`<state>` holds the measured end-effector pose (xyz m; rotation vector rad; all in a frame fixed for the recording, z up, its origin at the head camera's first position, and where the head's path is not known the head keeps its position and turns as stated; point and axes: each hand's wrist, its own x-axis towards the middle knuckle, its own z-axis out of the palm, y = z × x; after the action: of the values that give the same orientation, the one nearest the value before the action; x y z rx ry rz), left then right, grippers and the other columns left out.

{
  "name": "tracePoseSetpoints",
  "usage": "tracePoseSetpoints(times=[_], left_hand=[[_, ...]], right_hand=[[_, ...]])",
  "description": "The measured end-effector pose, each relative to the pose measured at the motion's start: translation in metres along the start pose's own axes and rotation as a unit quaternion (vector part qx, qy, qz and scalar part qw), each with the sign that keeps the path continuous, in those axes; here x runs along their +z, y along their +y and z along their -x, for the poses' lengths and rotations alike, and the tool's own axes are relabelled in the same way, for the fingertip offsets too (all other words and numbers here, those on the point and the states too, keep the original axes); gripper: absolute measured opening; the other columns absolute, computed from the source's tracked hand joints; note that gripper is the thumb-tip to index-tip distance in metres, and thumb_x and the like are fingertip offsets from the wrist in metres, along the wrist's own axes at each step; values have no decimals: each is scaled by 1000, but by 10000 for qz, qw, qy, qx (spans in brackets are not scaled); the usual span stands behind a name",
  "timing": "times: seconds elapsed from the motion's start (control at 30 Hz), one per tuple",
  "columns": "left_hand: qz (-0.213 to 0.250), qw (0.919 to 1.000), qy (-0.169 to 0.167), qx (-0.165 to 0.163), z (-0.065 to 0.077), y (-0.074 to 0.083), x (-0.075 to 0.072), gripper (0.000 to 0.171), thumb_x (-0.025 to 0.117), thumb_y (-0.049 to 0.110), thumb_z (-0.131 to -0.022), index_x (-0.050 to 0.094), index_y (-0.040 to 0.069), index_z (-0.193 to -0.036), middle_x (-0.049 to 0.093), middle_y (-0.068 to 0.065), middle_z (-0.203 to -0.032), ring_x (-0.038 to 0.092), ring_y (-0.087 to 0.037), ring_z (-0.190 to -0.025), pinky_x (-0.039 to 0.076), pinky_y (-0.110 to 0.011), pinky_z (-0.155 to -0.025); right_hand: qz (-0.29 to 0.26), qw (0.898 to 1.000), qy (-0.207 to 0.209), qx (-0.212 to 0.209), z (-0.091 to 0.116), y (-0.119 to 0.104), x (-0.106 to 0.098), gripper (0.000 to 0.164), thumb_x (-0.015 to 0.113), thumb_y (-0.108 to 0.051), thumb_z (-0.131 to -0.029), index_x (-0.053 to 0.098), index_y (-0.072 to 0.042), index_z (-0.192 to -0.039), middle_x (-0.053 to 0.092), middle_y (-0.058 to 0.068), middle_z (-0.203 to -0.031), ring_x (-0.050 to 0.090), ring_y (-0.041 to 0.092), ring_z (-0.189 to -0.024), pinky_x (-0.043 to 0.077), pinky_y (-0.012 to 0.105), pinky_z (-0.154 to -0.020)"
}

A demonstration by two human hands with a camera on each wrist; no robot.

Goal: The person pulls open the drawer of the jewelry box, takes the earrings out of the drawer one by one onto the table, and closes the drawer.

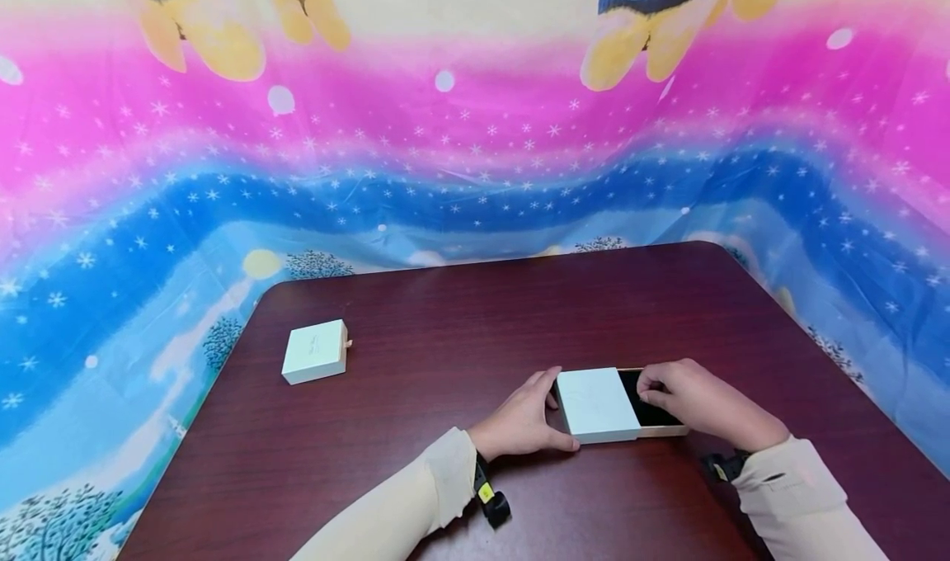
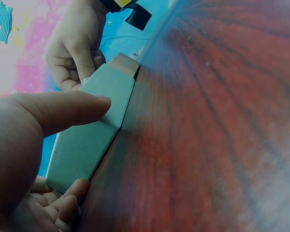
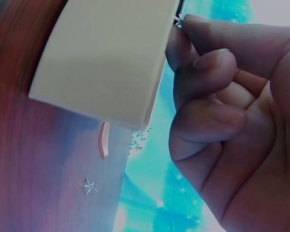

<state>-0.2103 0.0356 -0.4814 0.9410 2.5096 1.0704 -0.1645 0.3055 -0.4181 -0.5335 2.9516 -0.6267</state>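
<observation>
A white drawer-style gift box [image 1: 598,404] lies on the table with its black-lined drawer [image 1: 666,431] partly out on the right. My left hand [image 1: 519,419] grips the box's left end, the thumb along the near side. Over the drawer, my right hand [image 1: 701,404] has its fingers curled, and in the right wrist view the thumb and forefinger pinch a small silver starfish-shaped earring [image 3: 179,20]. A second starfish-shaped piece [image 3: 89,186] lies on the table past the drawer's end, near the ribbon pull tab [image 3: 104,140]. The drawer's inside is partly hidden by the right hand.
Another white box [image 1: 315,351], closed, with a small ribbon tab on its right side, stands at the table's far left. The dark red wooden table [image 1: 445,322] has rounded far corners. Behind it hangs a colourful printed cloth [image 1: 475,132].
</observation>
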Motion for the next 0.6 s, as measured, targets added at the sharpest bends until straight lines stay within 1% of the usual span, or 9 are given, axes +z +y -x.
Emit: tracePoseSetpoints(times=[0.2,0.33,0.47,0.6], left_hand=[[-44,10000,-10,-17,0,1,-1,110,88,41,-67,27,10,-153,51,11,-110,52,1,-94,42,-23,-88],[-36,10000,-17,-36,1,2,-2,109,88,41,-67,28,11,-153,51,11,-109,52,1,-94,42,-23,-88],[-26,10000,-34,-15,1,2,-3,109,88,41,-68,27,10,-153,51,11,-108,52,1,-94,42,-23,-88],[-24,10000,-36,7,1,2,-2,110,88,42,-68,27,10,-153,51,11,-110,52,1,-94,42,-23,-88]], right_hand=[[-15,10000,38,-32,1,0,-2,13,65,-7,-93,64,-17,-86,48,-9,-70,40,4,-55,38,26,-55],[-8,9999,133,-45,3,1,-2,12,66,-6,-92,64,-17,-86,49,-10,-70,40,4,-56,38,26,-55],[5,9997,243,1,4,3,-2,12,67,-7,-91,64,-17,-86,49,-10,-69,41,4,-55,39,26,-55],[-3,9997,262,31,5,5,-2,10,66,-8,-92,64,-16,-87,49,-10,-69,41,4,-55,38,26,-55]])
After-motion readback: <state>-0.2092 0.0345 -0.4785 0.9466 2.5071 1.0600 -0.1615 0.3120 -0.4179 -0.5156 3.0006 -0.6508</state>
